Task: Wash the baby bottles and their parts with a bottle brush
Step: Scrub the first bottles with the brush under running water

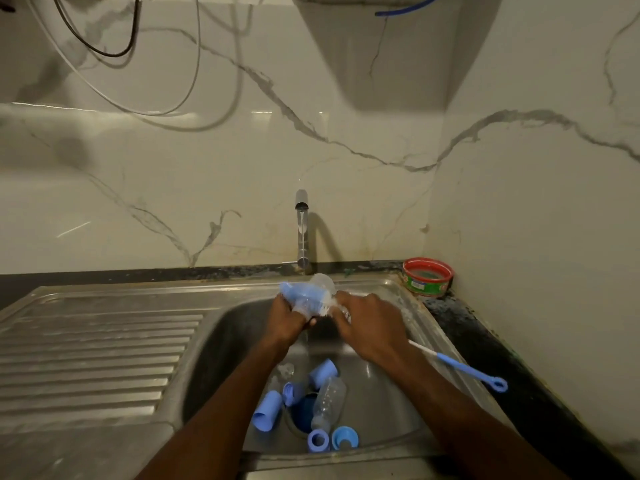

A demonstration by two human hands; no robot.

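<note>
- Left hand (290, 315) curls round a clear bottle (308, 296) with a blue collar, held over the sink (388, 403) under the tap (302, 230)
- Right hand (372, 323) closes on the brush (460, 367) — bristles blurred at the bottle's mouth
- Bottle likely light, stiff, slippery when soapy — best gripped round the body
- More parts lie in the basin
</note>
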